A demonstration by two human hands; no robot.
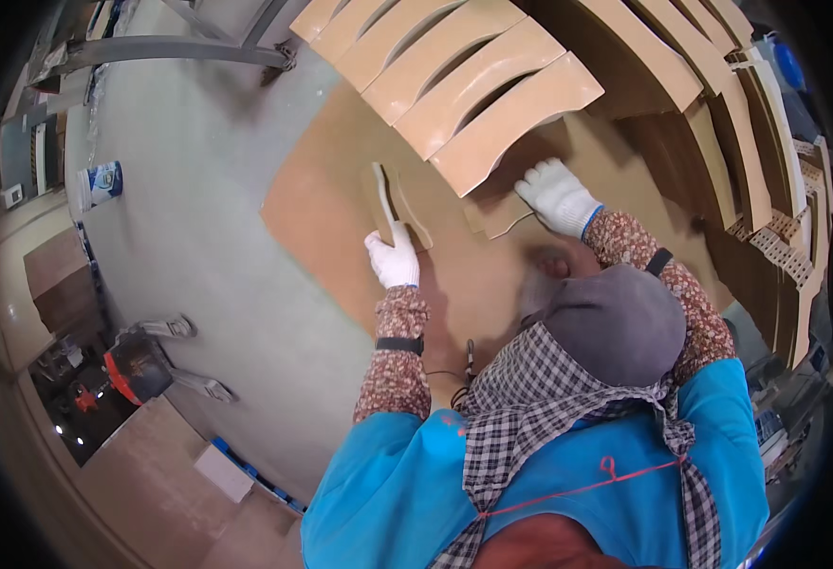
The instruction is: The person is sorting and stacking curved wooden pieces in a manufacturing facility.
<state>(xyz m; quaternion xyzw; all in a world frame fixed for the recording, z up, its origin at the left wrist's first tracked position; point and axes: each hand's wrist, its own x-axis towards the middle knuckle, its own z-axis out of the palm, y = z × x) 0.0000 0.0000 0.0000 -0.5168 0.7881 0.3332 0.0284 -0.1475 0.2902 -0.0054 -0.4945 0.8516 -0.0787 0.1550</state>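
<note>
In my white-gloved left hand is the lower end of a narrow curved board with a pale edge, standing on its side. Another flat brown piece lies right beside it. My right hand, also gloved in white, is closed, with its fingers curled toward the dark gap under a row of tan curved panels. Whatever its fingers grip is hidden. A small brown board with a wavy pale edge lies just below that hand. Both forearms wear flowered sleeves with dark bands.
A large brown sheet covers the grey floor under the work. More curved panels are stacked at the upper right. A white-and-blue bucket, a grey metal frame and an orange-and-black pallet jack stand at the left.
</note>
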